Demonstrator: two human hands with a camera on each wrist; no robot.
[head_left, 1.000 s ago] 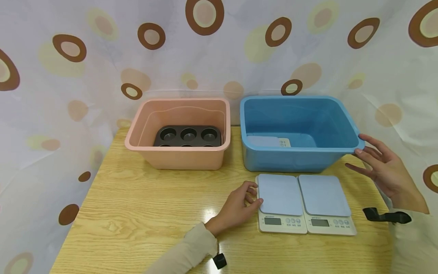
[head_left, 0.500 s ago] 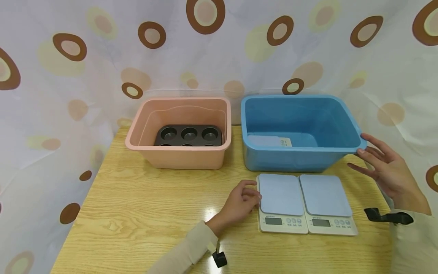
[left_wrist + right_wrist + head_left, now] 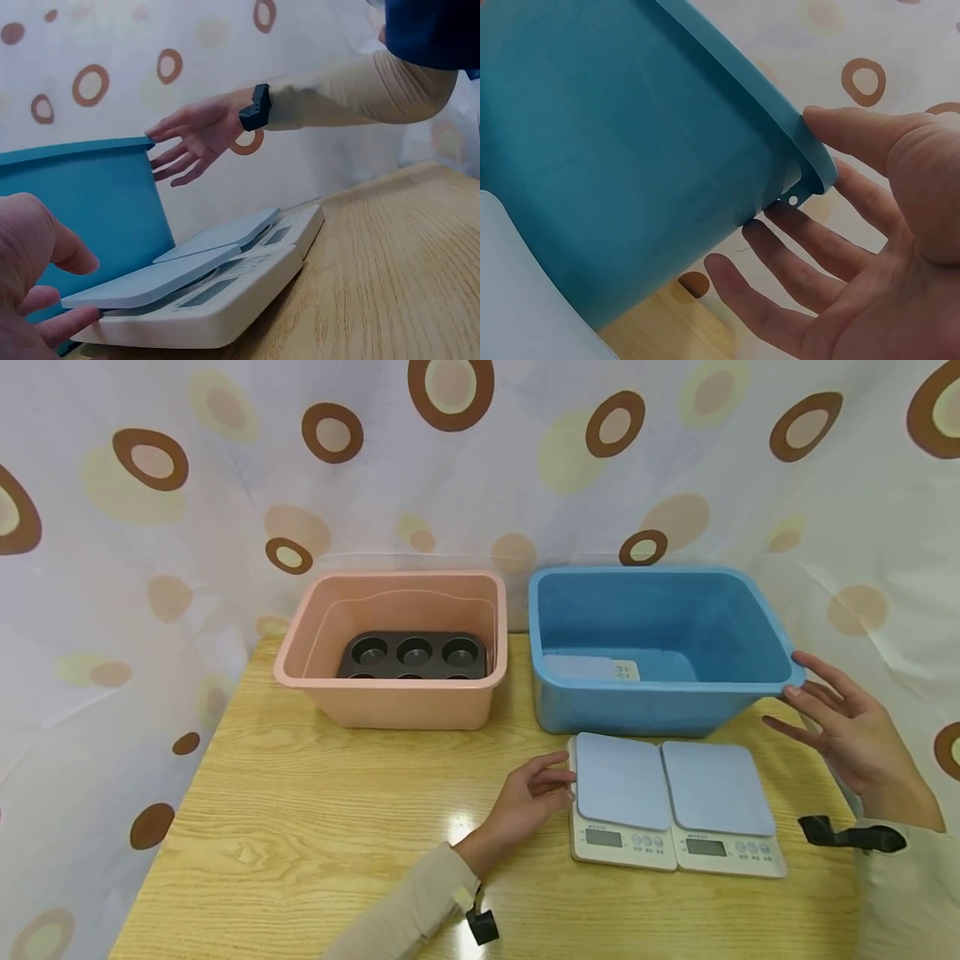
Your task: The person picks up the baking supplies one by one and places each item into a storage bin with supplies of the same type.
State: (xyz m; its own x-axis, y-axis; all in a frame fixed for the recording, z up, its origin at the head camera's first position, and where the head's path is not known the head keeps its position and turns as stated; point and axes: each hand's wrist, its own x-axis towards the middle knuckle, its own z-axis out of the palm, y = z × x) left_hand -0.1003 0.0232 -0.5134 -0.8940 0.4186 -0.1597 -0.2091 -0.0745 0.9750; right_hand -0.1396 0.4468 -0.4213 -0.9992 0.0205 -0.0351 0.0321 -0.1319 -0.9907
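Two white kitchen scales with pale blue platforms lie side by side in the head view, the left scale (image 3: 622,781) touching the right scale (image 3: 720,789). My left hand (image 3: 525,806) has its fingertips at the left scale's left edge, which sits slightly raised. In the left wrist view, one finger (image 3: 71,326) meets that edge while the thumb stays apart above. At the front right corner of the blue plastic bin (image 3: 622,714), my right hand (image 3: 855,735) holds the rim. The right wrist view has its thumb (image 3: 855,135) on the rim, other fingers beyond and below.
A third scale (image 3: 581,667) lies inside the blue bin. Left of it, a pink plastic bin (image 3: 405,706) contains a dark muffin tin (image 3: 414,653). Both bins stand at the back of the wooden table (image 3: 337,810), before a patterned curtain (image 3: 480,477).
The left scale has shifted slightly right and its left edge has risen, my left fingers still against it. The right scale has shifted slightly right. My right hand keeps its hold on the bin.
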